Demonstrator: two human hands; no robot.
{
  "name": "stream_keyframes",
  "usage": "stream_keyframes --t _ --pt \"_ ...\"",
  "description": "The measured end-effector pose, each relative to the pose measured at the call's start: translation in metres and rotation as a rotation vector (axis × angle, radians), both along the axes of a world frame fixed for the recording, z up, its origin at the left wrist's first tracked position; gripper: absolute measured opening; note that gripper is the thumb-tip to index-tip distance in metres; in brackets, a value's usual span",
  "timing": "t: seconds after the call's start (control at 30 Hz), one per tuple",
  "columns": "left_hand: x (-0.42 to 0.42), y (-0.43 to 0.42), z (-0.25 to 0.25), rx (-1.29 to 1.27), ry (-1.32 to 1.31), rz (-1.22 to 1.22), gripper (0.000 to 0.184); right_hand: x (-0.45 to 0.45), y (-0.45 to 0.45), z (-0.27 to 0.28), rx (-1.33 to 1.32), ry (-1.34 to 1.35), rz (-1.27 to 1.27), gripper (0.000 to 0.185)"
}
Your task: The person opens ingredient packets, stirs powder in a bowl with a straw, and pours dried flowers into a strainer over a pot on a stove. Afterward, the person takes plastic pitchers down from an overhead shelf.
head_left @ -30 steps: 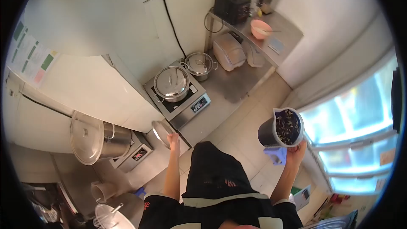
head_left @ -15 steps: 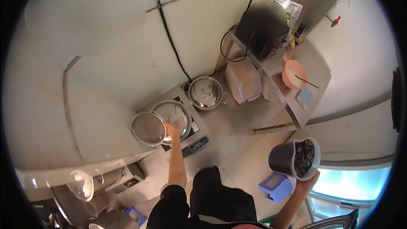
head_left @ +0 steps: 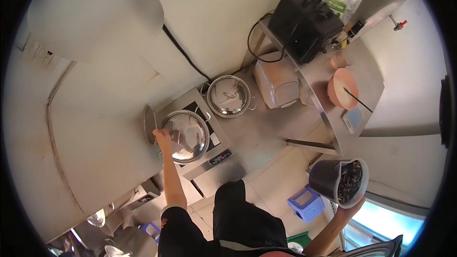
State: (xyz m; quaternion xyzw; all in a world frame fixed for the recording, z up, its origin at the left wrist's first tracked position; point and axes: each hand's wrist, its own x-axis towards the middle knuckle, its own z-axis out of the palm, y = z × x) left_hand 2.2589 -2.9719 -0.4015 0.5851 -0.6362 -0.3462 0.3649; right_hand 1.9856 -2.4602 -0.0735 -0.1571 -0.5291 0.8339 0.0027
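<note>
My left hand (head_left: 163, 139) is closed on the edge of a round metal-rimmed sieve (head_left: 150, 126), now turned nearly edge-on by the wall. Just right of it, a shiny domed lid (head_left: 187, 135) covers a pot on an induction cooker (head_left: 209, 128). My right hand (head_left: 352, 209) supports a tilted translucent plastic tub (head_left: 323, 181) from below, its fingers partly hidden. Inside the tub is dark loose material (head_left: 350, 181) resembling tea leaves.
Beyond the cooker stands another lidded pot (head_left: 229, 96) beside a plastic bin (head_left: 276, 83). On the right side table (head_left: 328, 97) are a black machine (head_left: 304, 26), a pink bowl (head_left: 342, 88) with a stirrer and a small scale (head_left: 352, 118). A blue stool (head_left: 307, 203) sits on the floor.
My left hand has moved left, shifting the sieve off the lid and tipping it from nearly face-on to edge-on. The tub stays in my right hand. The view has shifted slightly.
</note>
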Motion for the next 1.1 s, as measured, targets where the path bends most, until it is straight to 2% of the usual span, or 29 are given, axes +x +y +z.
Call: stream_keyframes --t 0.03,0.07,0.13,0.2,0.23,0.3,0.33,0.4,0.43,0.5,0.53,0.57,0.63,0.7,0.77,0.87,0.93,1.0,1.1 --pt "0.006 -0.001 0.0 -0.006 -0.011 0.014 0.027 -0.002 -0.002 -0.002 -0.006 -0.011 0.014 0.028" --pt "0.004 0.0 0.0 -0.041 -0.257 -0.041 0.027 -0.011 0.0 -0.009 -0.024 -0.035 0.015 0.028" --pt "-0.005 0.002 -0.009 -0.069 -0.499 -0.088 0.028 -0.019 -0.001 -0.02 -0.041 -0.053 0.019 0.028" --pt "-0.018 0.025 -0.022 0.185 -0.249 -0.123 0.029 -0.023 0.01 -0.034 0.037 -0.008 0.155 0.031" --pt "-0.025 0.032 -0.023 0.185 -0.245 -0.113 0.029 -0.026 0.009 -0.036 0.036 -0.005 0.166 0.031" --pt "-0.034 0.048 -0.026 0.045 -0.395 -0.035 0.03 -0.036 0.004 -0.037 -0.043 0.036 0.316 0.034" --pt "-0.031 0.051 -0.026 0.053 -0.395 -0.022 0.03 -0.04 0.001 -0.037 -0.148 0.029 0.392 0.035" --pt "-0.02 0.051 -0.023 -0.128 -0.272 0.041 0.03 -0.055 0.009 -0.046 -0.163 0.015 0.462 0.034" --pt "-0.014 0.055 -0.013 -0.128 -0.281 0.057 0.03 -0.061 0.01 -0.048 -0.19 0.003 0.523 0.034" --pt "0.0 0.065 0.022 -0.076 0.048 -0.005 0.023 -0.071 0.005 -0.047 -0.233 -0.006 0.64 0.032" --pt "0.008 0.077 0.034 0.061 0.2 0.028 0.02 -0.081 0.009 -0.055 -0.217 0.009 0.668 0.031" --pt "0.015 0.096 0.043 0.053 0.202 0.055 0.02 -0.09 0.009 -0.06 -0.203 0.031 0.701 0.029" --pt "0.022 0.15 0.08 0.182 0.406 0.053 0.02 -0.092 -0.004 -0.056 -0.197 0.033 0.747 0.027" --pt "0.034 0.208 0.088 0.142 0.383 0.069 0.018 -0.093 -0.012 -0.056 -0.091 0.032 0.729 0.026" --pt "0.039 0.269 0.091 0.118 0.353 0.112 0.019 -0.098 -0.019 -0.062 -0.103 0.058 0.799 0.026" --pt "0.07 0.347 0.046 0.126 0.246 0.2 0.021 -0.099 -0.03 -0.081 -0.04 0.03 0.81 0.031" --pt "0.086 0.38 0.022 0.134 0.24 0.253 0.022 -0.095 -0.042 -0.083 -0.113 0.084 0.955 0.037" --pt "0.107 0.398 -0.004 0.192 0.061 0.262 0.026 -0.09 -0.05 -0.089 -0.125 0.065 0.971 0.038" --pt "0.162 0.403 -0.09 0.31 -0.071 0.316 0.031 -0.08 -0.058 -0.113 -0.07 0.106 0.96 0.041"
